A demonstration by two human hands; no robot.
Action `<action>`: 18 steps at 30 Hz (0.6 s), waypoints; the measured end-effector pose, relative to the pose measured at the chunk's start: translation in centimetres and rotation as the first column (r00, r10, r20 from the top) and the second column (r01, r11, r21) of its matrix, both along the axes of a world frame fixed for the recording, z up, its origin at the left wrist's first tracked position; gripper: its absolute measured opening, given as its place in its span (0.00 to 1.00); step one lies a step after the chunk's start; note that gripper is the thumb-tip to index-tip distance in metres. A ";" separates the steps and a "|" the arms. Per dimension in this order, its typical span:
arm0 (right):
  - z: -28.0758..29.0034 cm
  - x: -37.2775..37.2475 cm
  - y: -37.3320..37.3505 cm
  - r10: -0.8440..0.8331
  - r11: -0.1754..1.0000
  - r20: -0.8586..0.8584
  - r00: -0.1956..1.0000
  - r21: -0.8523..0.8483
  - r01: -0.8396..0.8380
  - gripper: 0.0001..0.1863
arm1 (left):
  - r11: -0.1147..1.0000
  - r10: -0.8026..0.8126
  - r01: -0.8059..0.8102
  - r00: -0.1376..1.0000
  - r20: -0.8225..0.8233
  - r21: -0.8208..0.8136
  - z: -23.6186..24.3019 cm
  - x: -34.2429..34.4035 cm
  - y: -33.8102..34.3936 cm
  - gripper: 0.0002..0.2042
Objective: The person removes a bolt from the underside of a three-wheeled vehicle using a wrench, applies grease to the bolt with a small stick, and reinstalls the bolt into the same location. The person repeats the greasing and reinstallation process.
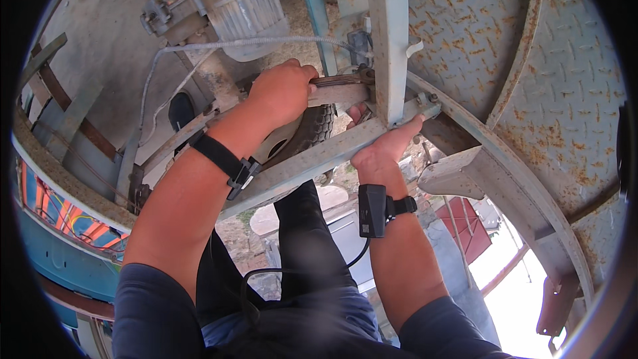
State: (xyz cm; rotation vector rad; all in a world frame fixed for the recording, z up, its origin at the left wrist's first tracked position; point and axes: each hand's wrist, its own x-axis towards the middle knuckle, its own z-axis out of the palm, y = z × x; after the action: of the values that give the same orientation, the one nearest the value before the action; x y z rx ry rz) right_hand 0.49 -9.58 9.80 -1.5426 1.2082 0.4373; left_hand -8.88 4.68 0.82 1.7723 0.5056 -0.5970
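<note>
My left hand (282, 90) is closed round the near end of a long, worn brown bar (339, 80), whose rounded far end meets the upright post; I cannot tell exactly what the bar is. My right hand (389, 143) wraps the grey frame beam (299, 159) from below, where it joins the pale blue upright post (387, 40). Its thumb points at a bolt end on the frame, and some fingertips show on the beam's far side. Beneath my left wrist sits a black treaded tyre (316, 126), partly hidden by the beam and my arm.
A dusty grey motor housing (249, 16) stands at the far left, with a grey sheathed cable (279, 40) running to the post. Rusty chequered plate (465, 33) and a curved rim (531, 193) fill the right side. A dark shoe (181, 112) shows on the left.
</note>
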 end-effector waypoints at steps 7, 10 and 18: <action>0.4 0.1 -0.2 -0.003 1.000 -0.024 1.000 0.019 0.004 0.45 | 0.995 -0.044 0.044 0.999 -0.005 0.086 -1.1 -1.2 1.6 0.11; -0.5 0.4 -1.9 -0.065 0.997 0.021 0.998 0.035 0.064 0.40 | 0.994 -0.029 0.032 0.999 -0.031 0.101 0.4 -2.7 3.1 0.12; -0.2 0.6 -1.0 -0.139 0.990 -0.053 0.989 -0.008 0.138 0.50 | 0.951 0.183 -0.228 0.960 -0.213 -0.210 2.4 -7.8 5.6 0.16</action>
State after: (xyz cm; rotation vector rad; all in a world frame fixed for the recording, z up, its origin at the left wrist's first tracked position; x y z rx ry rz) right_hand 1.06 -10.62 9.65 -1.4480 1.3497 0.3866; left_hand -16.65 10.26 3.24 1.4264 0.7153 -0.6539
